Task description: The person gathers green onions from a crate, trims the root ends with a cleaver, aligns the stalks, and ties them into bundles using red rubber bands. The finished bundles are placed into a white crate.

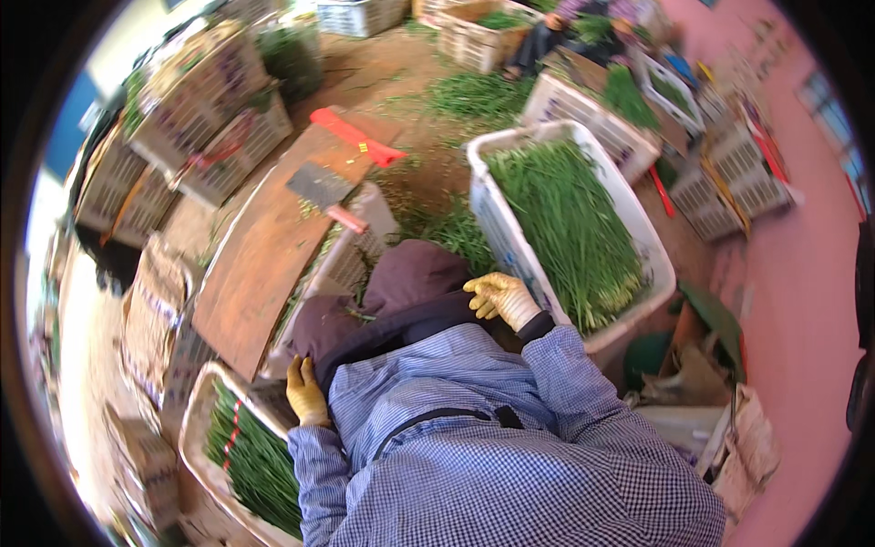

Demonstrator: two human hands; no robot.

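Observation:
My left hand, in a yellow-coated glove, lies at my left thigh with nothing seen in it, beside a white crate of green stalks. My right hand, gloved alike, is held above my right thigh, fingers spread and without anything between them. Right of it stands a white crate packed with long green leafy stalks. Ahead on the left, a wooden board rests on a crate. On the board lie a broad cleaver and red plastic strips or bags.
Loose greens and trimmings cover parts of the floor. Stacked plastic crates stand at the far left, strapped crates at the right. A person sits at the top among crates of greens. Sacks stand at the left.

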